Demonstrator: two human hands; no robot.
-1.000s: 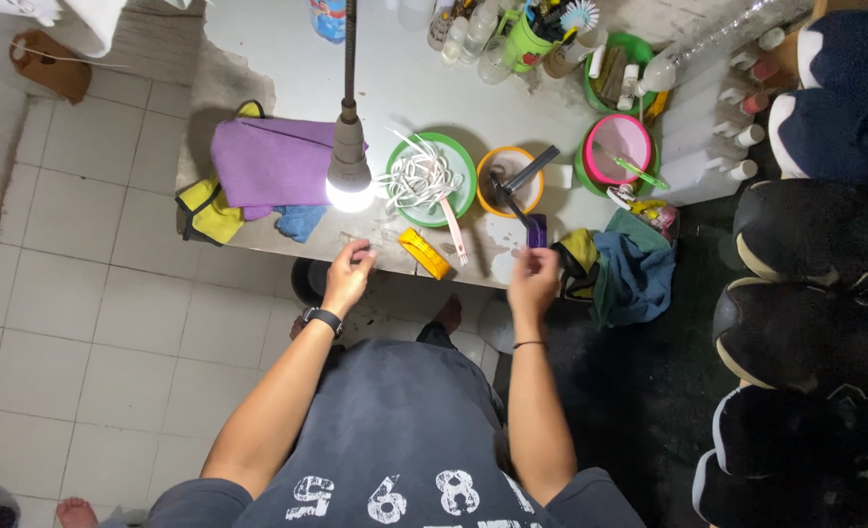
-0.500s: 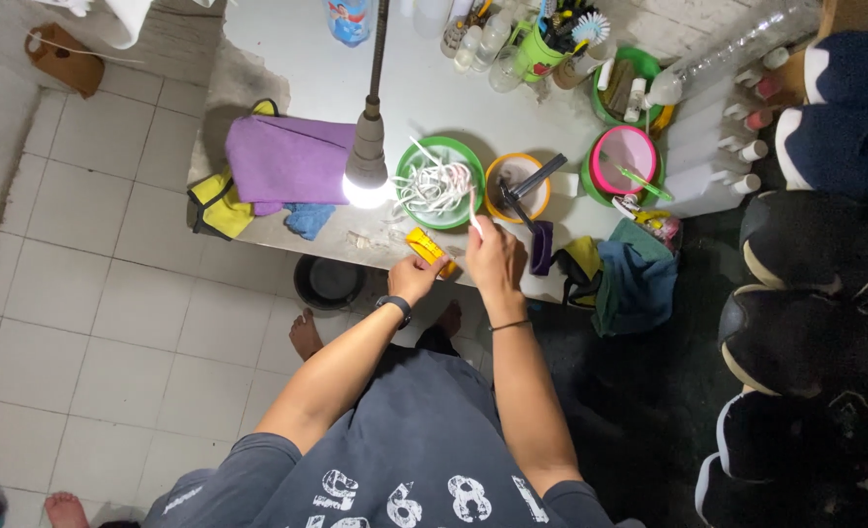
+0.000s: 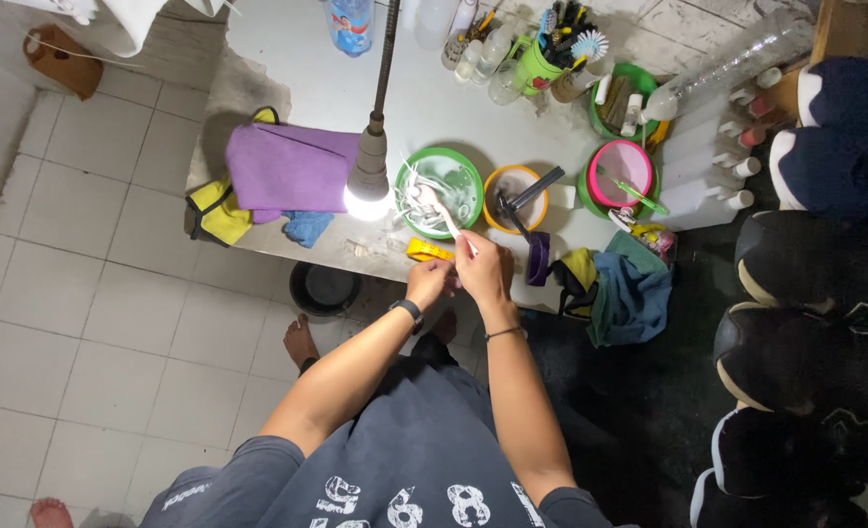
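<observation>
At the bench's near edge both hands meet: the right hand (image 3: 481, 269) grips a thin white stick (image 3: 445, 217), the left hand (image 3: 430, 281) pinches its lower end. The stick reaches over a green bowl (image 3: 465, 168) holding white strips; an orange bowl (image 3: 493, 186) beside holds a dark tool.

Purple cloth (image 3: 292, 168) lies soft and matt on the pale, worn, stained surface (image 3: 287, 68). The green bowl (image 3: 440, 186) and pink bowl (image 3: 620, 173) look like smooth, glossy plastic. White bottles (image 3: 703, 181) are matt plastic, a clear bottle (image 3: 351, 22) shines, and blue cloth (image 3: 629, 293) hangs rumpled over the edge.
</observation>
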